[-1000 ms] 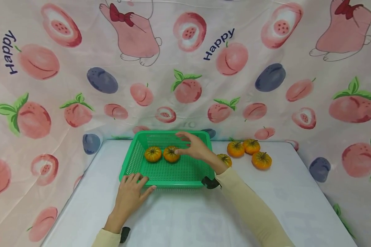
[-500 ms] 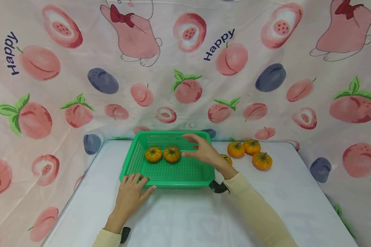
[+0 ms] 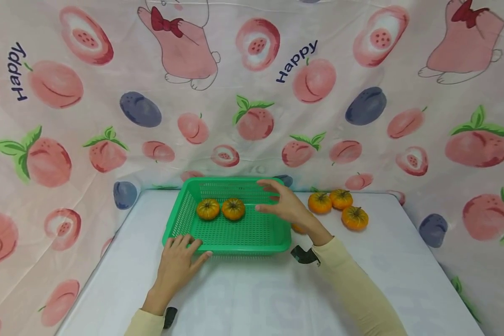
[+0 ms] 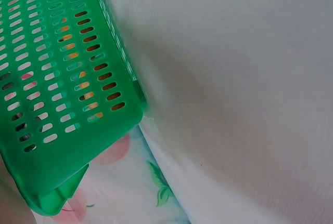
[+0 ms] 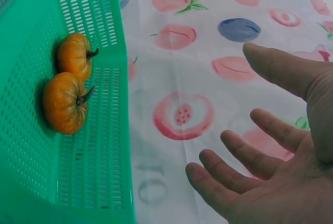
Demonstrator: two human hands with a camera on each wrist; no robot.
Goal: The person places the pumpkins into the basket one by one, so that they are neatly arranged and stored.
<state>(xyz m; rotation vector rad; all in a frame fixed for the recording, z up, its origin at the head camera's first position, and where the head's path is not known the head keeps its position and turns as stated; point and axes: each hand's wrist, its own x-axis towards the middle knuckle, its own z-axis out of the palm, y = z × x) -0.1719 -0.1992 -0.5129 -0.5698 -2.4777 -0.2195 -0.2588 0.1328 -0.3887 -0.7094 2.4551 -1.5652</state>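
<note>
Two small orange pumpkins sit side by side in the green basket, toward its back left. The left hand rests its fingertips on the basket's front rim near the left corner. Above the basket's right side hovers the right hand, fingers spread and holding nothing. In the right wrist view the empty hand is beside the basket, with both pumpkins inside. The left wrist view shows the basket's slotted wall, with orange behind its slots.
Right of the basket, three pumpkins lie grouped on the white table. Another pumpkin is mostly hidden behind the right hand and wrist. A fruit-printed cloth hangs behind the table.
The right hand has drawn back to the right, away from the pumpkin it was touching or close to in the basket. The left hand has stayed at the rim.
</note>
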